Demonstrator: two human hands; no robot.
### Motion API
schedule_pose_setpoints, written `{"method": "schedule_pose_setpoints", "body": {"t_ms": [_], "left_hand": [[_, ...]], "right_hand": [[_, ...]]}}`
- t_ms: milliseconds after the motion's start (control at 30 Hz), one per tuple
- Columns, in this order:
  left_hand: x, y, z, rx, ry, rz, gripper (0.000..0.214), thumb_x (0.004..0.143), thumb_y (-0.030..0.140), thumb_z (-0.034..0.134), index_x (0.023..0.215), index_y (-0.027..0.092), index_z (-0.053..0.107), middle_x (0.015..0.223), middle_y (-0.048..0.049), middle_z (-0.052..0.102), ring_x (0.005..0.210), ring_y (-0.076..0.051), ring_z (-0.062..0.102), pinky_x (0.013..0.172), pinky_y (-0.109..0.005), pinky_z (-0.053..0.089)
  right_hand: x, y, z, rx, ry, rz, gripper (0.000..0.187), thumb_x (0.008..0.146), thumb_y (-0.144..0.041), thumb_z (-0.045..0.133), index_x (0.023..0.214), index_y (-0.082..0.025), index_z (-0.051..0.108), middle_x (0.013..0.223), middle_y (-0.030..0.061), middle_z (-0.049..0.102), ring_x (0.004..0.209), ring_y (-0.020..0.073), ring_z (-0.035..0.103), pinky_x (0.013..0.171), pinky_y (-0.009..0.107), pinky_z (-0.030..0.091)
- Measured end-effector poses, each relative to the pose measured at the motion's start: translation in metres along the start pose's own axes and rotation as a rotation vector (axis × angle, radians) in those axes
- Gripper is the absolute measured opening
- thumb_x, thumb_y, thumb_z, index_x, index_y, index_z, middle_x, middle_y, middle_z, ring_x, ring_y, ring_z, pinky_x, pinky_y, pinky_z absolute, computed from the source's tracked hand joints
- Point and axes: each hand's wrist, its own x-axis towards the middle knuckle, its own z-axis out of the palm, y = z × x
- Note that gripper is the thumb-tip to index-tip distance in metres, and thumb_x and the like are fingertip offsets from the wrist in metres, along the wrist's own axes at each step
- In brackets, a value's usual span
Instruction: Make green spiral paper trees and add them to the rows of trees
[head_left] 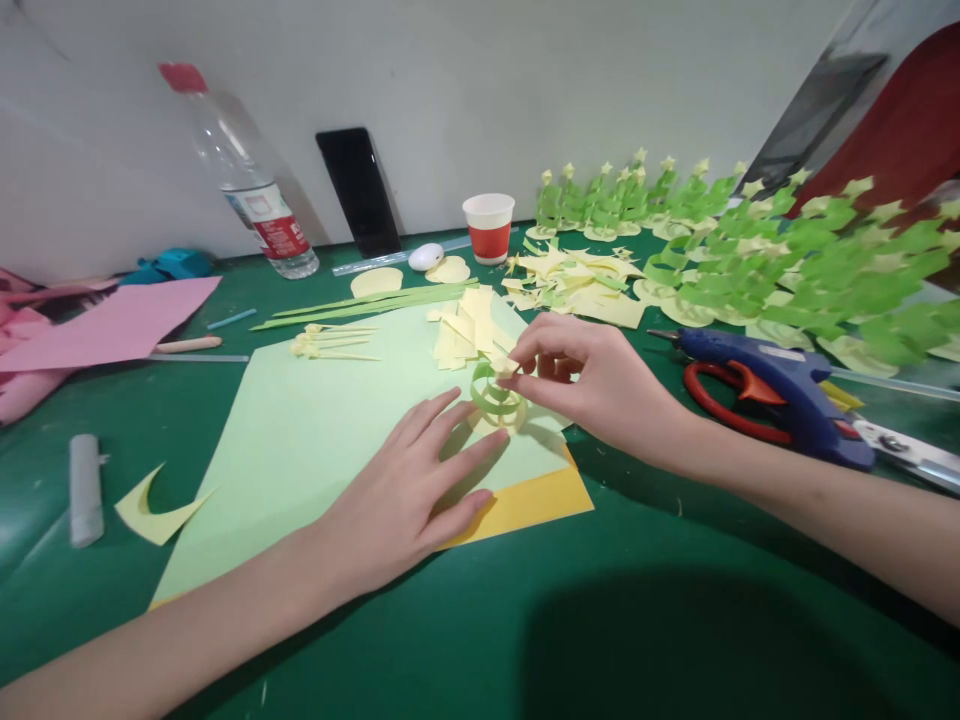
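Observation:
A small paper tree [501,402], made of a curled green strip on a round pale-yellow base, stands on the light green paper sheet [300,430]. My left hand [420,465] lies with its fingers spread, the tips around the front and left edge of the tree's base. At the top of the tree, the thumb and index finger of my right hand [577,365] pinch the pale-yellow paper star [501,367]. Just behind are pale-yellow paper strips [465,335]. Several thin star-tipped paper sticks [330,343] lie on the sheet to the left.
Finished paper trees [795,250] crowd the back right. A blue glue gun [787,390] and red-handled scissors [731,400] lie right of my right hand. Yellow scraps [581,280], a paper cup [490,228], a phone [360,195] and a bottle [259,190] stand or lie along the back.

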Motion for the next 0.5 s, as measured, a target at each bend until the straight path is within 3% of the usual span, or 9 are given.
{"method": "schedule_pose_setpoints", "body": {"t_ms": [167, 500], "left_hand": [[0.0002, -0.0001, -0.0004, 0.046, -0.035, 0.001, 0.044, 0.089, 0.045, 0.031, 0.128, 0.027, 0.040, 0.130, -0.0119, 0.038, 0.125, -0.031, 0.027, 0.100, -0.058, 0.022], [-0.0005, 0.0012, -0.0018, 0.028, -0.045, -0.017, 0.046, 0.088, 0.048, 0.031, 0.127, 0.027, 0.042, 0.127, -0.0132, 0.038, 0.121, -0.032, 0.028, 0.098, -0.058, 0.022]], "right_hand": [[-0.0001, 0.0006, 0.0007, -0.013, 0.016, -0.019, 0.009, 0.072, -0.017, 0.061, 0.064, -0.014, 0.057, 0.068, -0.0005, 0.054, 0.050, 0.0048, 0.043, 0.046, 0.020, 0.036], [-0.0008, 0.0004, 0.0001, -0.003, 0.013, -0.020, 0.009, 0.071, -0.017, 0.060, 0.064, -0.015, 0.056, 0.068, -0.0006, 0.054, 0.050, 0.0049, 0.042, 0.046, 0.020, 0.036]]}}
